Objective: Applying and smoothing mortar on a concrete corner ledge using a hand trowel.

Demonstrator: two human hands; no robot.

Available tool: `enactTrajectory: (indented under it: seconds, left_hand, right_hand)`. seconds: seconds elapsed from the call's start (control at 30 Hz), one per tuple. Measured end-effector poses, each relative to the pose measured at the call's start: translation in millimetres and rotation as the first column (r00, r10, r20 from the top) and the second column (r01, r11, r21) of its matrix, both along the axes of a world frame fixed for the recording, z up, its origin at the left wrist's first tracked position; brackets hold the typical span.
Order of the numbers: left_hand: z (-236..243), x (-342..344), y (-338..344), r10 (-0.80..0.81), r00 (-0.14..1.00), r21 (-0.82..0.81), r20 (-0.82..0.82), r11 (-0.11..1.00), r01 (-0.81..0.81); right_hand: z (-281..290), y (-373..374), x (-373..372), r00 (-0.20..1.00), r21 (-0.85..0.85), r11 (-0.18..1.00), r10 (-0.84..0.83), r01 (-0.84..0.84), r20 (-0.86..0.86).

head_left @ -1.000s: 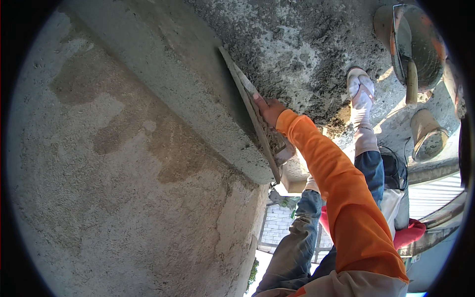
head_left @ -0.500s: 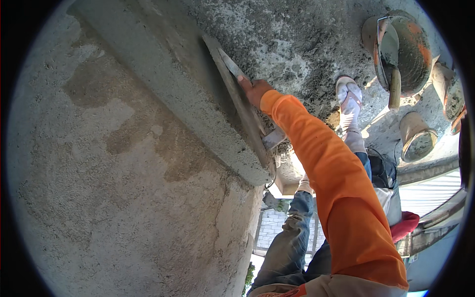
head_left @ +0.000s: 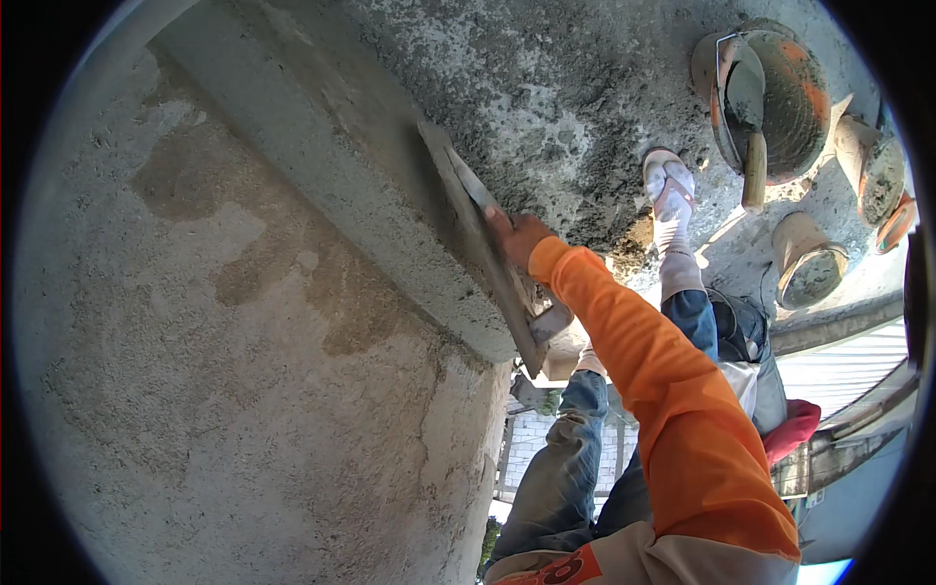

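Note:
My right hand (head_left: 519,240), in an orange sleeve, is closed round the handle of a long plastering float (head_left: 475,234). The float's long, thin plate stands on edge along the side of a band of wet grey mortar (head_left: 331,132). Its lower end reaches past the mortar band's near corner. Part of the handle is hidden under my fingers. My left hand is out of view.
A mortar-smeared bucket (head_left: 807,112) at the upper right holds a trowel (head_left: 755,166). Smaller buckets (head_left: 811,268) stand nearby. My sandaled foot (head_left: 670,175) is on the rough ground, strewn with mortar crumbs. A rough, patchy wall surface (head_left: 244,409) fills the left.
My right hand has drawn the float along the mortar band toward the near corner, down in the picture. The view has shifted slightly, and the buckets appear further left.

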State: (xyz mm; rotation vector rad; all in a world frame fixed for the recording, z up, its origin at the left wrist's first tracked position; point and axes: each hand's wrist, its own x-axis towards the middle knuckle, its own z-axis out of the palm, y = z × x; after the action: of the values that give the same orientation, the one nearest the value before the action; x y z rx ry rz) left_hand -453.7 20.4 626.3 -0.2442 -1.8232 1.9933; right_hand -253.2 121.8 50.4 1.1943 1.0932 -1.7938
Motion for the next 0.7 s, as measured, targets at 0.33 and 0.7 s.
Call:
enactTrajectory:
  seconds: [0.33,0.7]
  left_hand:
    - [4.5,13.7,6.3,0.072,0.915,-0.882,-0.398,0.246,-0.403]
    - [3.8,1.7,-8.9,-0.178,0.976,0.189,0.126,0.97,0.152]
  right_hand:
    - [-7.4,-59.6,-3.8,0.996,-0.172,0.981,-0.085,0.088,0.022]
    - [-10.1,2.1,-48.9,0.988,-0.087,0.987,-0.129,0.136,0.09]
